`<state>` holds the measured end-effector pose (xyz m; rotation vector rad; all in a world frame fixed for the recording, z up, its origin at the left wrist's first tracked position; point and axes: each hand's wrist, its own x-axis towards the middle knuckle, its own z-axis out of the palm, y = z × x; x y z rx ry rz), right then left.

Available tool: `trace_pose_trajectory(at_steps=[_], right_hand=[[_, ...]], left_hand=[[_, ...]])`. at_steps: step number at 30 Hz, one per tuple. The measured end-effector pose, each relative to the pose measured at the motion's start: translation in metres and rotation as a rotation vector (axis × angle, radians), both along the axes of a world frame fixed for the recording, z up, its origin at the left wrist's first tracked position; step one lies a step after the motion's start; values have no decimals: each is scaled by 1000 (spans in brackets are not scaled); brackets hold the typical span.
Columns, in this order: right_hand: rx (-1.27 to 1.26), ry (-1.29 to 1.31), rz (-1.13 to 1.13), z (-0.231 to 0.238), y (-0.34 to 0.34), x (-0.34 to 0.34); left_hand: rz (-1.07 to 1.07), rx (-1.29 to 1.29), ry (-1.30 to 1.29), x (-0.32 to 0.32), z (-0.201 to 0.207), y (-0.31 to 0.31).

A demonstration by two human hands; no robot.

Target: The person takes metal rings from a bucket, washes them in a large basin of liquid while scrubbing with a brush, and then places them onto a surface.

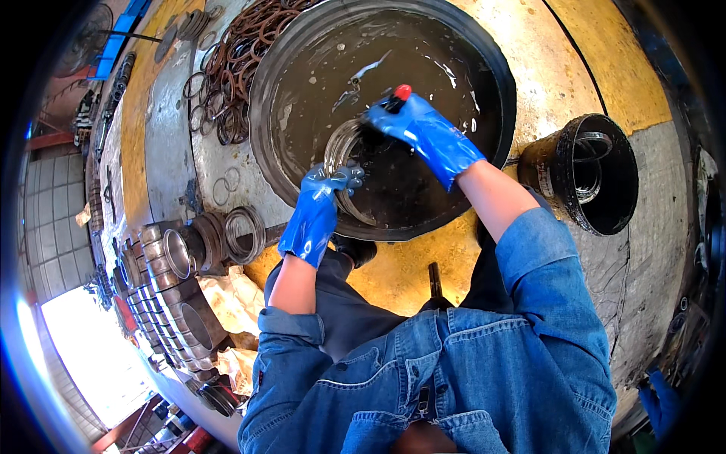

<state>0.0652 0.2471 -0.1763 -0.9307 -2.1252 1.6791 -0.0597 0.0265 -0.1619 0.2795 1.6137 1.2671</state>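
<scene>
My left hand (318, 203), in a long blue rubber glove, is closed round a bundle of thin shiny metal rings (340, 148). The rings stand on edge above murky brown liquid in a large round black tub (262, 125). My right hand (429, 135), gloved the same way, grips a brush (398, 97) with a black, red-ended handle. Dark bristles lie against or just beside the right side of the rings; motion blur hides the exact contact.
Rusty rings (246, 57) lie heaped left of the tub. Clean metal rings (243, 233) and stacked metal cylinders (178, 299) stand at the lower left. A black bucket (541, 170) with rings inside sits on the right. Brown paper (233, 303) lies beside the cylinders.
</scene>
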Motion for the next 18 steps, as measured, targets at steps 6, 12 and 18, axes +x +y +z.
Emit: trace_pose_trajectory(at_steps=[6,12,18], right_hand=[[-326,2,171,42,-15,-6],[-181,-109,225,42,-23,-10],[-70,-109,-87,-14,15,1]], left_hand=[[39,57,20,0,3,-14],[56,124,-31,-10,-16,-10],[42,115,109,13,-5,5]])
